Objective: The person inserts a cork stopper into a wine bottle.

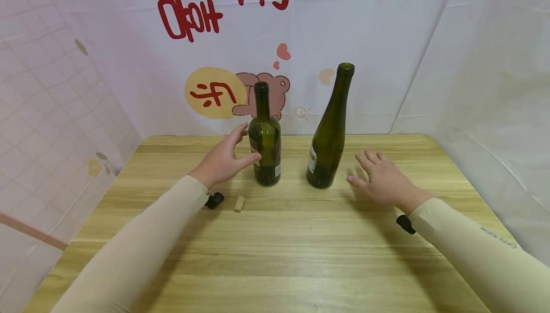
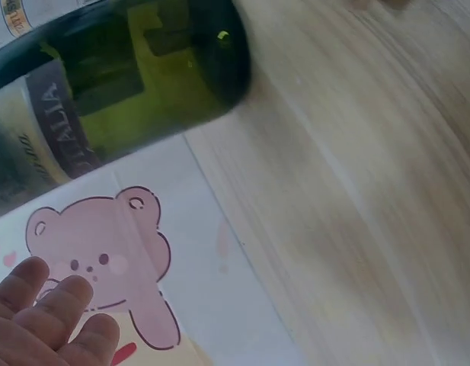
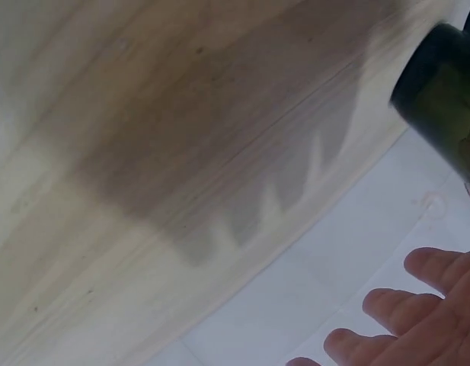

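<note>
A shorter dark green wine bottle (image 1: 265,153) stands upright at the left middle of the table, without a stopper. My left hand (image 1: 223,157) is at its left side, thumb and fingers spread apart. In the left wrist view the fingers (image 2: 55,313) lie clear of the labelled bottle (image 2: 143,84). To the right a taller, slimmer green wine bottle (image 1: 330,136) stands, its mouth also uncovered. My right hand (image 1: 382,179) hovers over the table to the right of it, fingers extended and holding nothing. A small cork (image 1: 239,203) lies in front of the shorter bottle.
The wood-grain table (image 1: 292,265) ends at a white printed cloth backdrop (image 1: 369,26) just behind the bottles. Patterned cloth (image 1: 56,93) hangs along the left side, and a pale cloth (image 1: 507,88) along the right.
</note>
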Available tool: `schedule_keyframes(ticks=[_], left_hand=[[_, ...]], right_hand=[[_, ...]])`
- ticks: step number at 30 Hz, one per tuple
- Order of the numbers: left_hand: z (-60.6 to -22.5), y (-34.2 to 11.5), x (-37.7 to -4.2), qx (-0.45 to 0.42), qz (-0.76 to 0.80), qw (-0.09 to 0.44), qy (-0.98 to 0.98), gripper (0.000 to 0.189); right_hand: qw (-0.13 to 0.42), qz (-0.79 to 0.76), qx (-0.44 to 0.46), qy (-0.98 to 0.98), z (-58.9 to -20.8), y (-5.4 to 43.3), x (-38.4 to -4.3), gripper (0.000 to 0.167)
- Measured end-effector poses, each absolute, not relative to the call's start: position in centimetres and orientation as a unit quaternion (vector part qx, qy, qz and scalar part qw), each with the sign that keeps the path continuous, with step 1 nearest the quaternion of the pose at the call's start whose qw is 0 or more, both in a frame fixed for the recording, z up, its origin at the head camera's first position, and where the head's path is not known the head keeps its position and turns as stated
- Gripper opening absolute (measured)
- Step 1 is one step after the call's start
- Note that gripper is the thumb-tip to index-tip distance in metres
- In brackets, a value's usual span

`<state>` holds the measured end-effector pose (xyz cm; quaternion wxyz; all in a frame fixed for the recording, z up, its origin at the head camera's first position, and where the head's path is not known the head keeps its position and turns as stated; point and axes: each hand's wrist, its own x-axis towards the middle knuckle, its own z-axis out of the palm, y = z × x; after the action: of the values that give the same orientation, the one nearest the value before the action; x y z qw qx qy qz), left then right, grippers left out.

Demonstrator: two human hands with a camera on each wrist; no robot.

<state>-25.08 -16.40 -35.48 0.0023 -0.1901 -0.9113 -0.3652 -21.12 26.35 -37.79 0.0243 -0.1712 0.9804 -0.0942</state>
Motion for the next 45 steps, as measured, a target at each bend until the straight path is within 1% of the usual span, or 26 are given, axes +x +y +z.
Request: schedule_keyframes(ticks=[5, 10, 18, 21, 24, 28, 34, 37, 42, 45], left_hand=[[-35.2, -16.1, -25.0, -0.203, -0.377, 0.005, -0.904, 0.089], [-35.1, -16.1, -24.8, -0.21, -0.366, 0.013, -0.907, 0.088], [-35.1, -16.6, -24.4, -0.2, -0.328, 0.007, -0.923, 0.096], [-35.1, -16.7, -24.4, -0.195, -0.324, 0.008, -0.926, 0.097], [-35.2, -16.8, -24.4, -0.197, -0.321, 0.008, -0.927, 0.099], [-35.4, -17.2, -24.3, -0.196, -0.309, 0.005, -0.931, 0.101], [-35.6, -17.8, -23.7, -0.175, -0.287, -0.01, -0.942, 0.096], [-35.7, -18.1, -23.3, -0.17, -0.264, -0.02, -0.949, 0.097], [-35.9, -18.4, -22.4, -0.178, -0.218, -0.038, -0.959, 0.106], [-36.1, -18.5, -21.8, -0.185, -0.197, -0.048, -0.962, 0.104]], right_hand=[[0.023, -0.129, -0.168, 0.977, -37.5, 25.9, -21.1, 0.087], [0.014, -0.198, -0.159, 0.967, -36.3, 24.9, -21.1, 0.096], [-0.004, -0.3, -0.147, 0.942, -33.5, 22.4, -21.4, 0.099], [-0.023, -0.361, -0.163, 0.918, -32.7, 21.5, -22.1, 0.096], [-0.038, -0.421, -0.182, 0.888, -32.2, 20.5, -22.9, 0.089], [-0.033, -0.469, -0.176, 0.865, -31.7, 19.5, -23.5, 0.082], [-0.027, -0.469, -0.15, 0.87, -31.4, 19.0, -23.7, 0.073], [-0.029, -0.465, -0.145, 0.873, -31.4, 19.0, -23.7, 0.069], [-0.031, -0.456, -0.145, 0.878, -31.4, 19.0, -23.6, 0.069], [-0.03, -0.451, -0.145, 0.88, -31.3, 19.0, -23.5, 0.071]])
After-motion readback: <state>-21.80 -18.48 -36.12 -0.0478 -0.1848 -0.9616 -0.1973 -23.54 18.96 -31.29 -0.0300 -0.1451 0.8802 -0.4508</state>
